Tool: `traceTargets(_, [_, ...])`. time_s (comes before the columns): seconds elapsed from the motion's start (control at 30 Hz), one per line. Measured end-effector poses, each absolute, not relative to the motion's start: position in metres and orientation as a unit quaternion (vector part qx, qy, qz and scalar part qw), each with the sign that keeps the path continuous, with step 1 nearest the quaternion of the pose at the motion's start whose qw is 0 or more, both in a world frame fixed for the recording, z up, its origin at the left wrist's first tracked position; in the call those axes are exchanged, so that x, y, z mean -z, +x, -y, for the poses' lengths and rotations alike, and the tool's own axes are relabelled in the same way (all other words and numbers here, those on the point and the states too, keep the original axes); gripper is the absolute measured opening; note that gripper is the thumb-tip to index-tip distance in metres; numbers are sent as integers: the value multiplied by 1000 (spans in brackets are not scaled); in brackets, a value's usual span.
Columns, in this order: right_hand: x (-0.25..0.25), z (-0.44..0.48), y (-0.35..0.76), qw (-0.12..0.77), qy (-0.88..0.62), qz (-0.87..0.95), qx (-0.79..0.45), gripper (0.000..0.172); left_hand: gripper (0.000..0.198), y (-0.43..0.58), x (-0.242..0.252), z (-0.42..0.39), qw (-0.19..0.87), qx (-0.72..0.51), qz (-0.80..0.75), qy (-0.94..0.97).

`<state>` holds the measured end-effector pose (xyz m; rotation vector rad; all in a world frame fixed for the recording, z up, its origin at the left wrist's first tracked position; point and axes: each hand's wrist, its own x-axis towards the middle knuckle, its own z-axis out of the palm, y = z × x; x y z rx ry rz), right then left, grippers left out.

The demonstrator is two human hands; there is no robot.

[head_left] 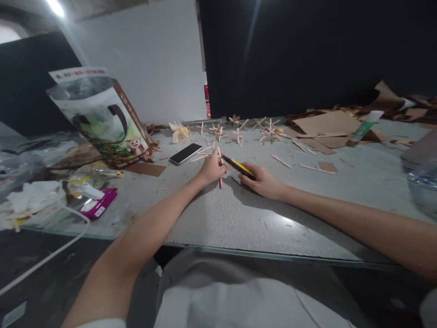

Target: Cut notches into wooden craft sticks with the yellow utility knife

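My left hand (212, 169) is closed around a pale wooden craft stick (219, 153) that sticks up past the fingers. A thin reddish rod end (221, 183) shows below the same hand; whether it is held or lies on the table I cannot tell. In my right hand (261, 180) is a yellow and black utility knife (239, 168), pointing left. Its front end is at the stick, close to my left fingers; the blade is too small to make out. Just left of my left hand lie a few loose sticks (201, 157) and a dark-screened phone (186, 154).
Several crossed-stick pieces (218, 132) stand along the back. Cardboard sheets (322, 127) and a green-and-white glue stick (367, 125) are at the right. A large printed bag (102, 120), a magenta packet (99, 205) and a white cable (80, 228) occupy the left.
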<state>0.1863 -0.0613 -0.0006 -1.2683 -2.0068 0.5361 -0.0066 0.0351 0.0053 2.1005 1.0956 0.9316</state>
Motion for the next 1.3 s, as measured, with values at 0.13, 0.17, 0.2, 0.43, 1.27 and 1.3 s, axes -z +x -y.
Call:
traceTargets(0.13, [0, 62, 186, 345, -487, 777, -199, 37, 44, -6, -6, -35, 297, -350, -410, 788])
traceTargets(0.17, [0, 62, 186, 343, -487, 778, -200, 37, 44, -6, -6, -35, 297, -350, -409, 789])
traceTargets(0.2, [0, 62, 186, 343, -488, 777, -200, 37, 44, -6, -6, -35, 296, -349, -410, 789])
traceTargets(0.43, [2, 61, 186, 341, -487, 781, -193, 40, 42, -7, -3, -37, 290, -349, -411, 791])
traceTargets(1.27, [5, 60, 187, 322, -487, 794, -171, 41, 40, -6, -2, -39, 274, -346, -419, 794])
traceTargets(1.3, [5, 60, 187, 321, -487, 794, -170, 42, 40, -6, -2, -38, 276, -346, -419, 793])
